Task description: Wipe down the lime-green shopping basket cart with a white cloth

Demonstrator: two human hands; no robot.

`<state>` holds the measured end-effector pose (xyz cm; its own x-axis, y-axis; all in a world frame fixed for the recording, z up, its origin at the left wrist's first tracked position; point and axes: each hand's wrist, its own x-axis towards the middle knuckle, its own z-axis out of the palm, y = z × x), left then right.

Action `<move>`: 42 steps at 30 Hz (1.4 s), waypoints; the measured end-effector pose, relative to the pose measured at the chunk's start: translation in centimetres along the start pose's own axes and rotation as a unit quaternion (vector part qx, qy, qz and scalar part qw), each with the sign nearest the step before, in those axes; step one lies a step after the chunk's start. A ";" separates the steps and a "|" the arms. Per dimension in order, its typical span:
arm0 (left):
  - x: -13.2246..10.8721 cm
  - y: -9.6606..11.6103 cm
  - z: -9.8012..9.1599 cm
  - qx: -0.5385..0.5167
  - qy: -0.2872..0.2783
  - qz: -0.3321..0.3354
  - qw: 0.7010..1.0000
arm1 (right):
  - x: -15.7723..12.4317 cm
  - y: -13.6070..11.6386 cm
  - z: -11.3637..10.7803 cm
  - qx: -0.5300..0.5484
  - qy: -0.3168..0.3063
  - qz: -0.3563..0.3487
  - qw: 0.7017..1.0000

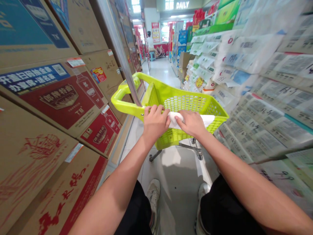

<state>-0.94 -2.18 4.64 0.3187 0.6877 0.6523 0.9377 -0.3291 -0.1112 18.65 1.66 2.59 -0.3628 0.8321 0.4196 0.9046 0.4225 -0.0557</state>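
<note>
Left hand (pixel 155 122) curls over the near rim of a lime-green wheeled basket (pixel 186 101). Right hand (pixel 192 123), just beside it, clamps a white cloth (pixel 207 120) to that rim, and the cloth trails past its right side. The cloth is likely soft, light and easy to bunch; the basket is stiff, light and best held by its rim.

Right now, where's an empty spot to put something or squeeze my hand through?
Inside the green cart, past both hands, it looks bare as far as it shows. The floor aisle ahead, between the cartons and the packet shelves, is open too. It's crowded at the near rim, where the left hand and right hand meet at the white cloth.
</note>
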 end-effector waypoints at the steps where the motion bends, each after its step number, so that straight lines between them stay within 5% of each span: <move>1: -0.1 -0.1 -0.1 0.000 -0.001 0.001 1.000 | 0.0 0.8 0.0 -0.018 -0.013 0.009 1.000; 7: -0.2 -0.1 0.0 -0.003 0.004 0.005 1.000 | -0.7 5.7 0.2 -0.079 -0.042 0.073 0.993; 12: 0.0 0.6 0.2 -0.025 0.010 -0.016 1.000 | -1.6 7.3 0.3 -0.088 -0.027 0.083 0.992; 17: 0.2 1.3 0.2 -0.034 0.012 -0.029 0.999 | -1.2 4.9 0.5 -0.052 -0.001 0.095 0.994; 22: 0.2 1.0 0.2 -0.025 0.005 -0.018 0.999 | -0.7 -0.3 0.9 0.017 0.049 0.011 0.999; 26: -0.1 0.4 0.0 -0.012 0.008 -0.006 1.000 | -0.6 -1.5 0.8 0.027 0.061 -0.033 0.997; 37: 0.1 0.4 0.2 0.003 0.005 0.008 1.000 | -1.6 6.6 1.6 -0.077 0.050 0.065 0.994; 42: 0.3 0.9 0.5 -0.008 0.012 -0.004 1.000 | -2.0 6.1 2.3 -0.054 0.087 0.049 0.994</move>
<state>0.07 -1.96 4.40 0.3078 0.6752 0.6703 0.9378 -0.3342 -0.0940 24.43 3.39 -0.71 -0.2354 0.7884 0.5684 0.9558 0.2936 -0.0115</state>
